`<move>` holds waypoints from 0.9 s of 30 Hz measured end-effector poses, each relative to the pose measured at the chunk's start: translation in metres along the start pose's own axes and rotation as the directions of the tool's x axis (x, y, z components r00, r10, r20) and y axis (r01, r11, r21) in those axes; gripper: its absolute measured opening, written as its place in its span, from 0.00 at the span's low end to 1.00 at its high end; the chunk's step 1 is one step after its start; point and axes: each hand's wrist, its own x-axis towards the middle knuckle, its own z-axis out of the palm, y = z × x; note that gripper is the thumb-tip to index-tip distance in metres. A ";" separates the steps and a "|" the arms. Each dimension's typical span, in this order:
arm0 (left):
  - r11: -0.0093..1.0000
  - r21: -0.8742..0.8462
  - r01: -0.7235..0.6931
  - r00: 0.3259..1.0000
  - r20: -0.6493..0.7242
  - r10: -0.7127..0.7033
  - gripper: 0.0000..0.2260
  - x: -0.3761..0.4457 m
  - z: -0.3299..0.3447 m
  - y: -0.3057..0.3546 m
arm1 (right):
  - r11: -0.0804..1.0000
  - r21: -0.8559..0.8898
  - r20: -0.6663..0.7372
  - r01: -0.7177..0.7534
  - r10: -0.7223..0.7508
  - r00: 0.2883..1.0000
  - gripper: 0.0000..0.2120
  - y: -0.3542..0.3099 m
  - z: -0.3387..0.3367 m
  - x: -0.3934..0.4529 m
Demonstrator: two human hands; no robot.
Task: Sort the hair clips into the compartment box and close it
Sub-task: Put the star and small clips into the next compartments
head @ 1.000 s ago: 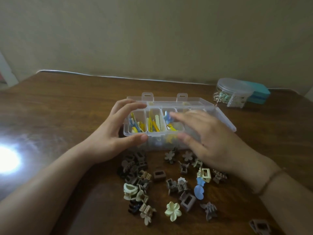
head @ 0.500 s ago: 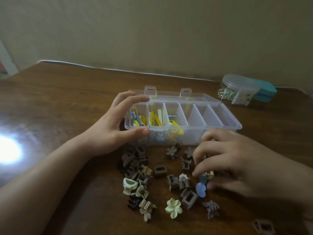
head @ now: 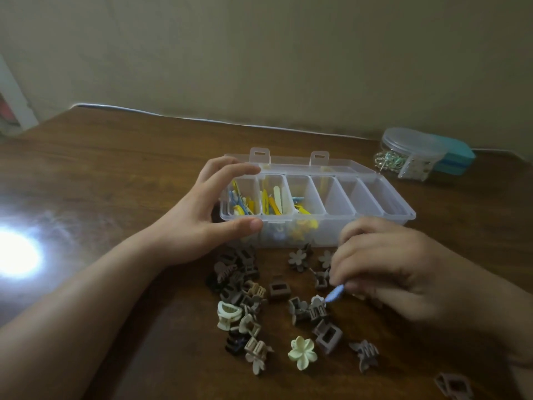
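A clear compartment box (head: pixel 399 219) stands open on the wooden table, its lid lying flat behind it. Its three left compartments hold yellow, blue and cream clips; the right ones are bare. My left hand (head: pixel 199 217) grips the box's left end, thumb on the front wall, fingers over the rim. My right hand (head: pixel 383 267) hovers in front of the box, pinching a small blue clip (head: pixel 334 294) just above the table. Several brown, beige and cream claw clips (head: pixel 278 290) lie scattered in front of the box, among them a pale yellow flower clip (head: pixel 302 352).
A clear round jar (head: pixel 409 153) of pins and a teal case (head: pixel 457 157) stand at the back right by the wall. A bright light glare (head: pixel 14 255) sits on the table at left. One brown clip (head: pixel 454 386) lies near the bottom right edge.
My right hand came down from over the box to the clip pile, picked up the blue clip and raised it slightly. My left hand stayed on the box's left end.
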 end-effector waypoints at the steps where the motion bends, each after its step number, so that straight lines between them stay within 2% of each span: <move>1: 1.000 0.001 0.001 1.000 0.000 -0.001 0.32 0.000 0.000 0.000 | 0.991 0.132 -0.081 -0.010 0.021 0.996 0.07 -0.003 -0.001 0.001; 3: 1.000 0.001 0.000 1.000 0.001 0.000 0.32 -0.001 0.000 0.001 | 0.962 0.272 -0.288 -0.027 0.108 0.951 0.10 -0.008 -0.002 0.011; 5: 1.000 -0.004 -0.003 1.000 0.005 0.003 0.32 -0.001 0.000 0.002 | 0.953 0.290 -0.465 -0.089 0.222 0.857 0.08 -0.006 -0.001 0.026; 6: 1.000 -0.005 -0.003 1.000 0.006 0.003 0.32 -0.001 0.000 0.002 | 0.952 0.275 -0.504 -0.132 0.259 0.824 0.07 -0.003 0.000 0.034; 7: 1.000 -0.005 -0.002 1.000 0.006 0.002 0.33 -0.001 0.000 0.002 | 0.955 0.238 -0.501 -0.177 0.277 0.820 0.07 0.000 0.002 0.040; 9: 1.000 0.003 0.001 1.000 0.006 -0.001 0.33 0.000 0.000 0.002 | 0.962 0.105 -0.417 -0.251 0.272 0.867 0.07 0.006 0.008 0.043; 12: 1.000 0.013 0.003 1.000 0.006 -0.003 0.33 0.000 0.000 0.001 | 0.979 -0.059 -0.367 -0.195 0.161 0.916 0.08 0.009 0.013 0.033; 16: 1.000 0.002 0.007 1.000 0.010 -0.007 0.33 0.000 0.000 0.001 | 0.984 -0.108 -0.420 -0.144 0.086 0.904 0.09 0.006 0.007 0.018; 18: 1.000 0.004 0.005 1.000 0.007 -0.005 0.33 0.000 0.001 0.001 | 0.983 -0.156 -0.398 -0.096 0.027 0.917 0.09 0.003 0.004 0.013; 22: 1.000 0.016 -0.004 1.000 0.004 0.004 0.33 0.000 0.000 0.000 | 0.941 -0.333 -0.186 0.068 -0.136 0.973 0.07 -0.008 0.004 0.007; 27: 1.000 0.025 -0.010 1.000 -0.001 0.010 0.32 0.000 0.000 0.000 | 0.938 -0.311 0.069 0.150 -0.136 0.988 0.15 -0.009 0.012 0.005</move>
